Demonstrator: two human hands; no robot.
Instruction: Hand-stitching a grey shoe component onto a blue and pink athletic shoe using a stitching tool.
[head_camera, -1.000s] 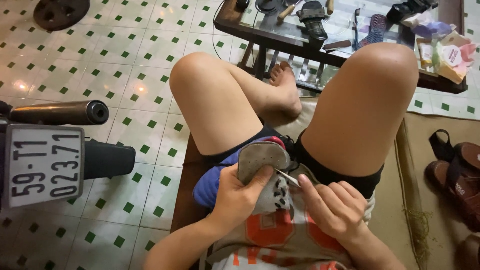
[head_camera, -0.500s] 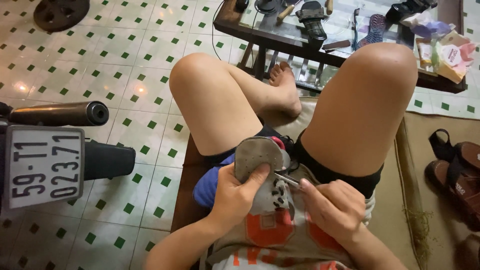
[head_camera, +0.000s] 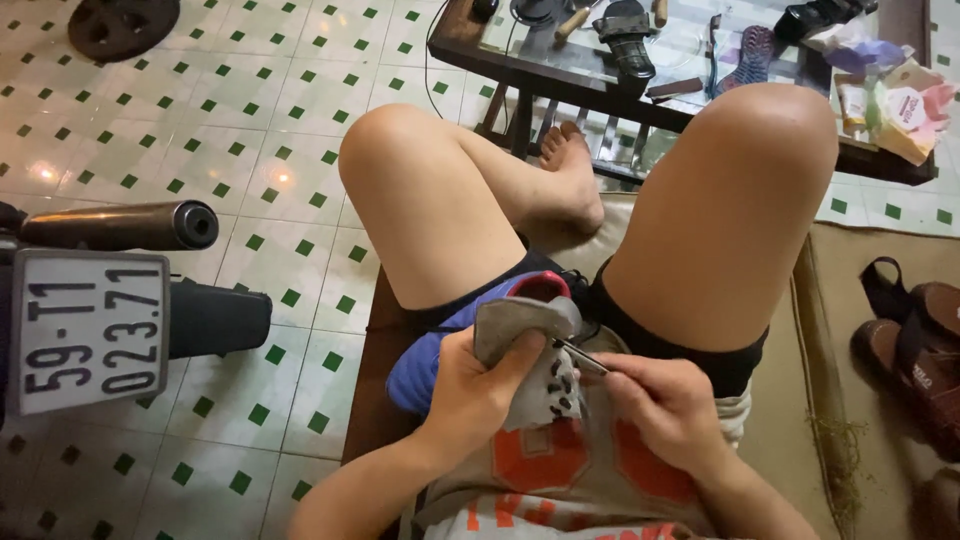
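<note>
I sit with both knees up and a blue shoe (head_camera: 420, 365) with a red lining in my lap. My left hand (head_camera: 470, 390) grips the shoe's grey sole (head_camera: 520, 322), thumb pressed on it; dark studs show on the sole's lower part. My right hand (head_camera: 665, 405) pinches a thin metal tool (head_camera: 580, 357), and its tip touches the sole's edge next to my left thumb. The tool's handle end is hidden in my fingers.
Ahead stands a low glass-topped table (head_camera: 470, 45) carrying sandals, tools and packets. A motorbike's rear with a white plate (head_camera: 85, 330) and exhaust pipe (head_camera: 120, 225) is at the left. Brown sandals (head_camera: 920, 340) lie at the right, on a mat. Green-dotted floor tiles (head_camera: 250, 130) spread at the left.
Both hands stay almost in place. The grey sole has turned a little toward me, showing more of its studs, and the tool tip has shifted slightly along the sole's edge.
</note>
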